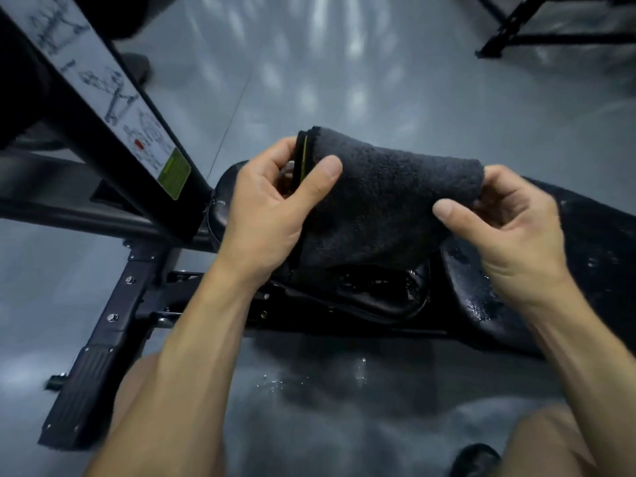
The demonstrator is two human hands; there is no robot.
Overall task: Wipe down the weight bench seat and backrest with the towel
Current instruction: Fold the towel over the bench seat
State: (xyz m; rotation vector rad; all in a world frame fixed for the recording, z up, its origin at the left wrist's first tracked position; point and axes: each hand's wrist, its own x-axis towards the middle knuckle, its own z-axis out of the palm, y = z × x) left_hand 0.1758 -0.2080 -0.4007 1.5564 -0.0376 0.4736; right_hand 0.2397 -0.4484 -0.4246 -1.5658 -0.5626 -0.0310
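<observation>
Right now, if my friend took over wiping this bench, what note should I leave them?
Left hand: grips the folded dark towel at its left edge.
Right hand: pinches the towel's right edge.
The towel is held up above the black bench pad, not touching it.
Done: cannot tell; the pad shows wet droplets.
Left: lower the towel and wipe the wet pad, seat and backrest. There are also droplets on the floor.

A glossy grey floor (344, 80) fills the frame, with water droplets (275, 383) scattered on it at lower centre. On it stands a black weight desk (585, 242), its wet padded surface running from centre to right edge, and its black metal frame (103, 339) reaching toward the lower left.
</observation>
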